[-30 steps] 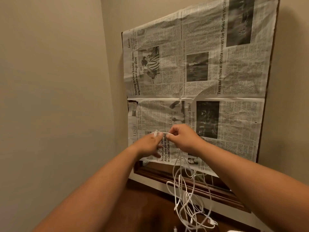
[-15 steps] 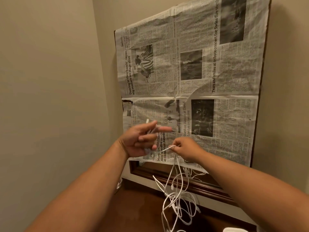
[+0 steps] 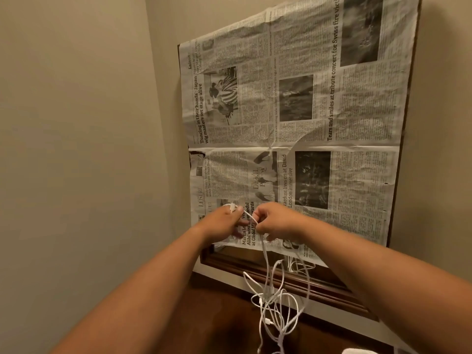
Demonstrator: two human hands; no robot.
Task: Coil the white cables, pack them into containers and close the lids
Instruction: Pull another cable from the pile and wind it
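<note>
Newspaper (image 3: 293, 123) on wall, headline reads "Tears and smiles at tribute concert". My left grip (image 3: 222, 222) and right grip (image 3: 277, 221) each pinch the white cable (image 3: 267, 296); its tangle hangs below them.

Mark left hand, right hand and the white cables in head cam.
left hand (image 3: 224, 223), head view, back of the hand.
right hand (image 3: 278, 222), head view, back of the hand.
white cables (image 3: 267, 297), head view, hanging tangle where strands cross.
</note>
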